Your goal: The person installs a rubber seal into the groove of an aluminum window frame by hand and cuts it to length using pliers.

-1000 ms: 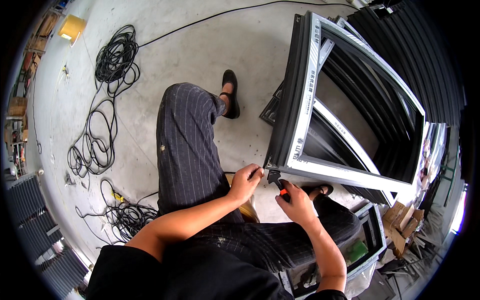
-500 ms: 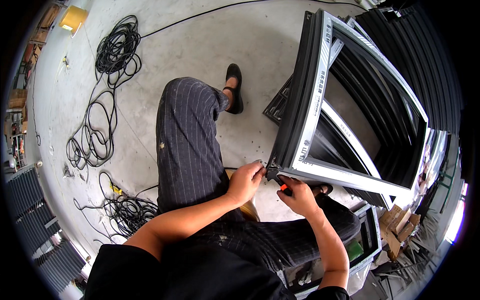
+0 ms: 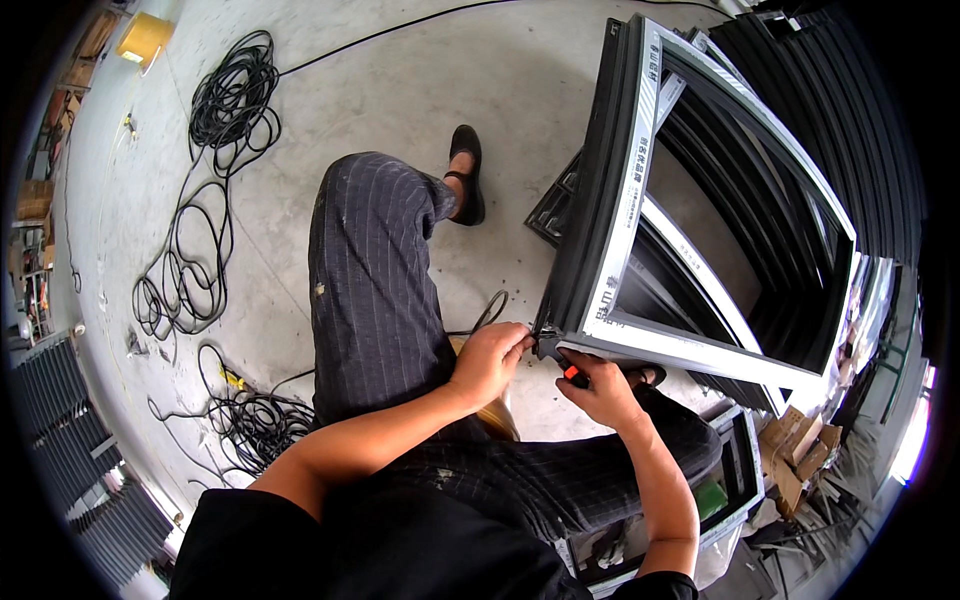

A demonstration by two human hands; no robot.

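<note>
A black window frame (image 3: 582,215) with printed silver film on its face leans on a stack of similar frames. At its near left corner, my left hand (image 3: 490,362) pinches what looks like a thin black rubber strip (image 3: 489,312), which loops out beside the fingers. My right hand (image 3: 605,395) is closed round a small black hand tool with an orange part (image 3: 572,373), just below that same corner. The tool's working end is mostly hidden, so its exact kind does not show.
Coiled black cable (image 3: 235,95) lies on the concrete floor at the far left, with another tangle (image 3: 255,428) nearer. A yellow bucket (image 3: 145,40) stands at the upper left. Dark profiles (image 3: 850,130) are stacked on the right, above cardboard scraps (image 3: 795,450). Behind my left hand is a yellowish object (image 3: 503,418).
A loop of the black strip now shows above my left hand. My left hand has barely shifted, and the right has turned slightly with the tool at the same corner.
</note>
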